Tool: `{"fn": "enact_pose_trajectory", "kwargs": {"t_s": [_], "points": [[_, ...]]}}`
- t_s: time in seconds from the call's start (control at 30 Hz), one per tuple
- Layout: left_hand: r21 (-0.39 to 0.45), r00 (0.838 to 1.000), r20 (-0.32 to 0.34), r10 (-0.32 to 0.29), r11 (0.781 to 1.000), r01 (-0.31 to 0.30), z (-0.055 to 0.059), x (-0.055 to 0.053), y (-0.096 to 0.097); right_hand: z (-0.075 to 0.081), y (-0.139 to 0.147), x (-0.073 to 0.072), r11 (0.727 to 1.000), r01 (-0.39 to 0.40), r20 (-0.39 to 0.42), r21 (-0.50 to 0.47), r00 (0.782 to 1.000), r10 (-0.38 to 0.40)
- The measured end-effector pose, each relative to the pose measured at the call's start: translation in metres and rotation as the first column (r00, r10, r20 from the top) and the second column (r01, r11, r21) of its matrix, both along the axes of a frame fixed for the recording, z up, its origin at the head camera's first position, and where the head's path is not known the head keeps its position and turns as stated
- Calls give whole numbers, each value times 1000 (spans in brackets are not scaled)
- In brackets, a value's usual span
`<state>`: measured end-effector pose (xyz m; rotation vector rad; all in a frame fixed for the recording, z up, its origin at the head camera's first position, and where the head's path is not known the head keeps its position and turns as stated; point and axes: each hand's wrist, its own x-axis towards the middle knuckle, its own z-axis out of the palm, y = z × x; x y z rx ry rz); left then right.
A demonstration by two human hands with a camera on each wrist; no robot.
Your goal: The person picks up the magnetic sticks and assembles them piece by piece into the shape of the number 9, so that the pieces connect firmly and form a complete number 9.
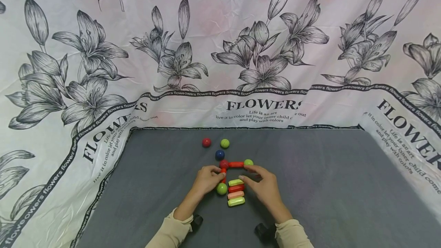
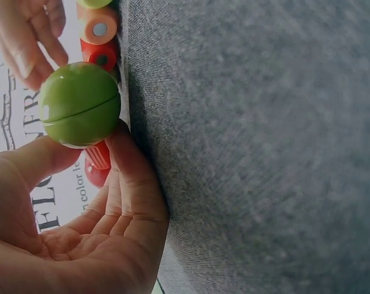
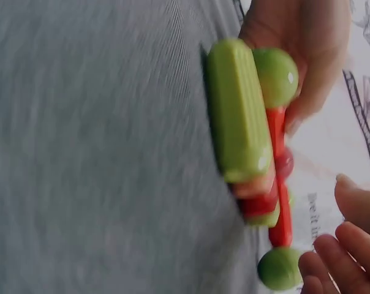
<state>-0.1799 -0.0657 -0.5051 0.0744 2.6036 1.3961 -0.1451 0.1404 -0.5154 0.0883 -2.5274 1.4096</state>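
A red ball (image 1: 224,164) joins two red rods in a corner shape. One red rod (image 1: 236,164) runs right to a green ball (image 1: 248,162); the other red rod (image 1: 224,176) runs toward the person to another green ball (image 1: 222,189). My left hand (image 1: 205,180) pinches this nearer rod between thumb and fingers, just behind the green ball (image 2: 81,105) in the left wrist view. My right hand (image 1: 266,187) is spread loosely, fingertips right by the far green ball (image 3: 279,268), thumb apart from the fingers and near the top yellow-green rod (image 1: 236,182).
Below that rod lie a red rod (image 1: 236,188), a pink rod (image 1: 236,194) and another yellow-green rod (image 1: 236,201), lined up between the hands. Farther back sit a blue ball (image 1: 219,155), a red ball (image 1: 206,142) and a green ball (image 1: 225,143) on the grey cloth (image 1: 330,179).
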Motion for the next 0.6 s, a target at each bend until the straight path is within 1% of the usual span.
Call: {"fn": "enact_pose_trajectory", "kwargs": {"t_s": [0.17,0.33,0.4,0.6], "points": [[-4,1000,5,4,1000,-4,1,0,0,-6,7,-4,1000,-24,74,-9,997,25],[-5,1000,19,7,1000,-7,1,0,0,-10,6,-6,999,-47,124,-7,991,48],[-5,1000,23,7,1000,-7,1,-1,0,-11,5,-6,998,-56,132,-7,990,57],[-1,999,36,8,1000,-7,2,0,-1,-15,2,-6,996,-88,124,-32,988,92]]}}
